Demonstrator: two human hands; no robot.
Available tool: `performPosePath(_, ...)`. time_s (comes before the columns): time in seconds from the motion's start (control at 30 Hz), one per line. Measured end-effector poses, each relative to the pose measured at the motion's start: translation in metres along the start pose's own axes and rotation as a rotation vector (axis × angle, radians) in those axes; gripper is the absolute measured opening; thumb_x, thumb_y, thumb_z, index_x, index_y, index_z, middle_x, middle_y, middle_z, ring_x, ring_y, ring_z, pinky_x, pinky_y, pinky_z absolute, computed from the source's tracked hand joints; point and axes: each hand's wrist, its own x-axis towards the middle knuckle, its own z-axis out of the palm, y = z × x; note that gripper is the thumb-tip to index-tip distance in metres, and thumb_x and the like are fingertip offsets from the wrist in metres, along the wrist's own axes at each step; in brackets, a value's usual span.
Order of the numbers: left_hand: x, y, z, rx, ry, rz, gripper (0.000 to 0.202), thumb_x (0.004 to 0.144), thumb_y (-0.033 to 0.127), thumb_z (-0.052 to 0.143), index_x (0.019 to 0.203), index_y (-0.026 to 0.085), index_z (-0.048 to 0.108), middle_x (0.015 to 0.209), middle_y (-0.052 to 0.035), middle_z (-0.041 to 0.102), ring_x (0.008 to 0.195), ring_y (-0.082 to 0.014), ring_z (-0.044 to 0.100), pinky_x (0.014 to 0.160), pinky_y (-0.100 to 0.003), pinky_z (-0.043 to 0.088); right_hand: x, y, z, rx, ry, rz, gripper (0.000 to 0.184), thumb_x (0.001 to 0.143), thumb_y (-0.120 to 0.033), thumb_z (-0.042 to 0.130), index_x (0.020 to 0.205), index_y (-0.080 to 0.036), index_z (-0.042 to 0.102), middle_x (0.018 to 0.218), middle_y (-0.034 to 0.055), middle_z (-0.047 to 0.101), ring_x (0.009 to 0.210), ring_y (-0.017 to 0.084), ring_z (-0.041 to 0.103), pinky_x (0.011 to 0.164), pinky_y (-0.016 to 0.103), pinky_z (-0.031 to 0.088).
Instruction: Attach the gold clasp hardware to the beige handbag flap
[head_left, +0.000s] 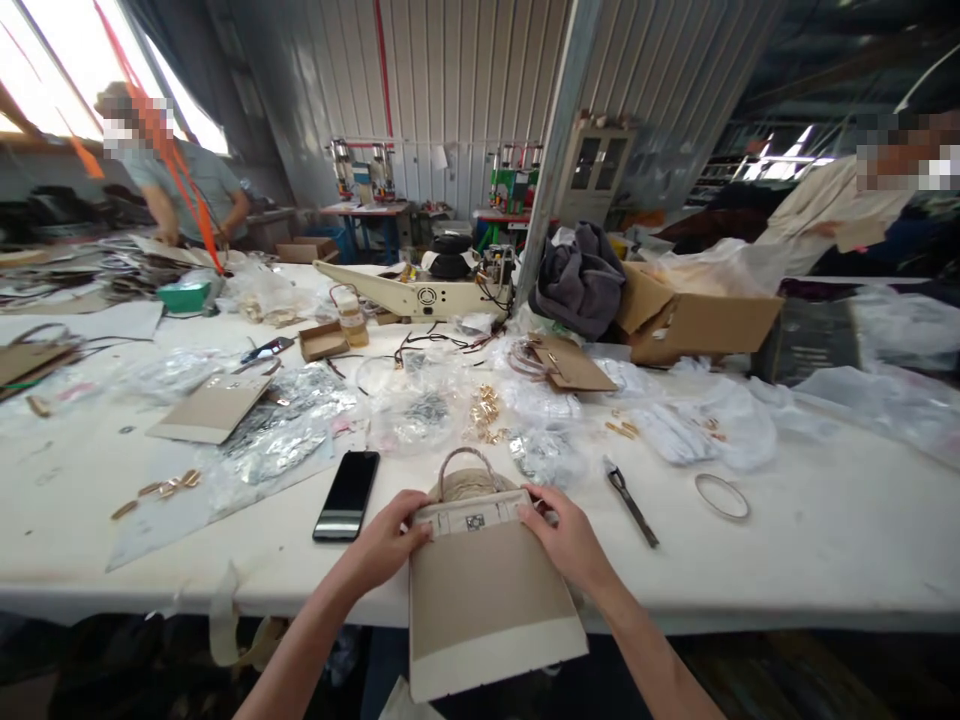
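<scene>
A beige handbag panel [487, 590] with a paler lower band hangs over the front edge of the table. My left hand [397, 535] pinches its upper left corner, and my right hand [559, 530] grips the upper right corner. Between them a small metal fitting [475, 522] sits in the pale top strip. Behind that strip rises a curved brown handle [466, 455], with crumpled beige material around its base. Left of my left hand lies a black phone [347, 495]. A dark slim hand tool [631, 505] rests to the right of my right hand.
Gold metal pieces [486, 412] and plastic bags of silvery parts [427, 412] lie beyond the panel. Another beige panel [214, 405] is at left, a ring of tape [721, 497] at right. Farther back are a cardboard box [705, 320], a cream machine [427, 298] and two people.
</scene>
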Motion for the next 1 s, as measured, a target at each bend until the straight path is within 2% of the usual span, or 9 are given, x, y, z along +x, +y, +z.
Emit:
performPosePath(0.17, 0.007, 0.007, 0.010, 0.028, 0.060, 0.003, 0.038, 0.080, 0.026, 0.066, 0.116, 0.021, 0.077, 0.124, -0.0110, 0.068, 0.105, -0.0268, 0.064, 0.097, -0.040, 0.052, 0.015, 0.008, -0.001, -0.013, 0.019, 0.002, 0.047, 0.095, -0.050, 0.070, 0.129, -0.019, 0.078, 0.122, 0.0131, 0.074, 0.104, 0.033, 0.069, 0.091, 0.047, 0.059)
performPosePath(0.33, 0.009, 0.001, 0.016, -0.111, 0.125, -0.056, 0.041, 0.078, 0.033, 0.072, 0.118, 0.021, 0.077, 0.126, -0.0111, 0.072, 0.104, -0.0287, 0.063, 0.093, -0.042, 0.050, 0.024, 0.020, -0.004, 0.008, 0.024, 0.008, 0.052, 0.093, -0.055, 0.071, 0.130, -0.020, 0.078, 0.129, 0.0145, 0.075, 0.111, 0.035, 0.071, 0.101, 0.053, 0.057)
performPosePath(0.5, 0.008, -0.007, 0.017, -0.201, 0.124, -0.098, 0.043, 0.078, 0.037, 0.074, 0.117, 0.019, 0.073, 0.108, -0.0079, 0.073, 0.094, -0.0262, 0.062, 0.086, -0.039, 0.048, 0.020, 0.027, -0.002, 0.019, 0.037, 0.004, 0.051, 0.094, -0.058, 0.070, 0.129, -0.021, 0.079, 0.132, 0.0143, 0.075, 0.117, 0.037, 0.070, 0.105, 0.054, 0.056)
performPosePath(0.77, 0.004, -0.009, 0.027, -0.281, 0.225, -0.108, 0.041, 0.077, 0.031, 0.074, 0.115, 0.017, 0.074, 0.100, -0.0054, 0.072, 0.092, -0.0222, 0.060, 0.085, -0.033, 0.045, 0.019, 0.033, 0.000, -0.053, 0.043, 0.071, 0.064, 0.092, -0.068, 0.064, 0.132, -0.019, 0.077, 0.136, 0.0135, 0.074, 0.122, 0.036, 0.070, 0.108, 0.050, 0.057)
performPosePath(1.0, 0.002, -0.006, 0.027, -0.332, 0.254, -0.104, 0.039, 0.074, 0.026, 0.076, 0.112, 0.016, 0.075, 0.099, -0.0054, 0.070, 0.090, -0.0213, 0.058, 0.082, -0.032, 0.044, 0.020, 0.025, -0.003, -0.144, 0.048, 0.094, 0.070, 0.085, -0.075, 0.060, 0.127, -0.022, 0.081, 0.132, 0.0136, 0.077, 0.119, 0.039, 0.074, 0.105, 0.049, 0.062)
